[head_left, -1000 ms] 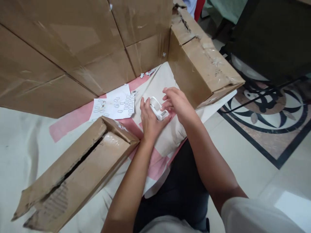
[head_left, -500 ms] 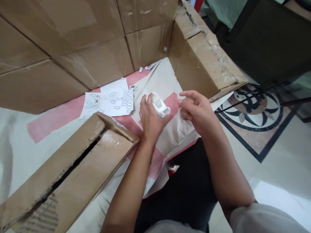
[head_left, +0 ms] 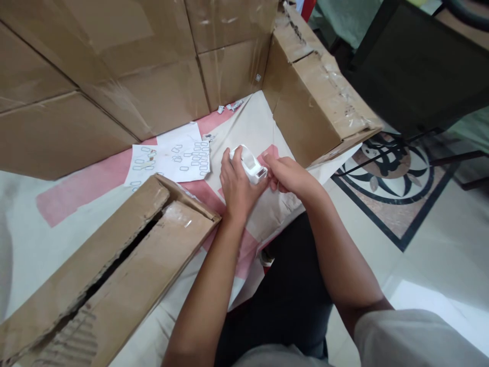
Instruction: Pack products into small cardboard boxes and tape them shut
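Note:
My left hand (head_left: 236, 186) is wrapped round a small white label printer (head_left: 248, 164) and holds it just above a white and pink cloth (head_left: 252, 127). My right hand (head_left: 289, 176) is to its right, with the fingers bunched in a pinch at the printer's front end. What the fingertips grip is too small to make out. A white paper sheet (head_left: 171, 159) covered with several small stickers lies on the cloth, left of the printer.
Large cardboard boxes (head_left: 114, 76) wall in the back. Another box (head_left: 317, 97) stands at the right and a torn long box (head_left: 103, 270) lies at the front left. Small paper scraps (head_left: 231, 107) lie in the far corner. Patterned floor tiles (head_left: 385, 178) and a dark chair (head_left: 420, 66) are on the right.
My right hand has come back left to the printer's front end and closed its fingers there. The left hand has kept its hold on the printer.

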`<state>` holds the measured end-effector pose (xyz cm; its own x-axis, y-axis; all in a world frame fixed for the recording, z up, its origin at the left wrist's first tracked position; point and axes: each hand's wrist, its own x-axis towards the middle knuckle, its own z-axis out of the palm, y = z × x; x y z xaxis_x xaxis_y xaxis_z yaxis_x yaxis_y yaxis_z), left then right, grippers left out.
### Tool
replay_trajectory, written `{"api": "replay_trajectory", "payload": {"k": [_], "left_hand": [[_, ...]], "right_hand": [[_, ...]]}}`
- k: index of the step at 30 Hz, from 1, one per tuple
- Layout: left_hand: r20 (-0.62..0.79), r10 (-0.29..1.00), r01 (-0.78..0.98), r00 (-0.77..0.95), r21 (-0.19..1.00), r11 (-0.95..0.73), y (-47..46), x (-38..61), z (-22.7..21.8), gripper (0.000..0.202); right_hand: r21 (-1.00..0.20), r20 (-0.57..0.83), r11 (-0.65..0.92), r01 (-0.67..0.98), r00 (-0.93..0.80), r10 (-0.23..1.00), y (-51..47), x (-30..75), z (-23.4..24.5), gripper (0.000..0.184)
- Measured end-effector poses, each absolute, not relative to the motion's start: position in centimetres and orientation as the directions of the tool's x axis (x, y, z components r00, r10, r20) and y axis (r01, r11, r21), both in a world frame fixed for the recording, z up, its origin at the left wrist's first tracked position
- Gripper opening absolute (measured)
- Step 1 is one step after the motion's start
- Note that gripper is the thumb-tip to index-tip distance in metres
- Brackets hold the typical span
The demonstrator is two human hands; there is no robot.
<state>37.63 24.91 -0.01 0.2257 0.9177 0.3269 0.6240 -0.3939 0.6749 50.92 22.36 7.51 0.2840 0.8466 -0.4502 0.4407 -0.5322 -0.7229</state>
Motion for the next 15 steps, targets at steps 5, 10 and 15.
{"api": "replay_trajectory", "payload": {"k": [5,10,15], "left_hand": [[0.318,0.921,0.619,0.223,0.684,-0.386,25.0,37.7,-0.1,0.092],[0.321,0.921,0.610,0.220,0.691,-0.387,25.1,37.7,-0.3,0.093],[0.341,0.915,0.605,0.215,0.689,-0.399,25.0,37.7,-0.5,0.088]], "right_hand": [[-0.615,-0.448,-0.524,0.590,0.285,0.847,22.6,50.3,8.4,0.063],[-0.608,-0.341,-0.509,0.609,0.379,0.860,22.5,50.1,8.7,0.060],[-0.567,-0.416,-0.539,0.623,0.349,0.840,22.3,49.7,8.7,0.045]]}}
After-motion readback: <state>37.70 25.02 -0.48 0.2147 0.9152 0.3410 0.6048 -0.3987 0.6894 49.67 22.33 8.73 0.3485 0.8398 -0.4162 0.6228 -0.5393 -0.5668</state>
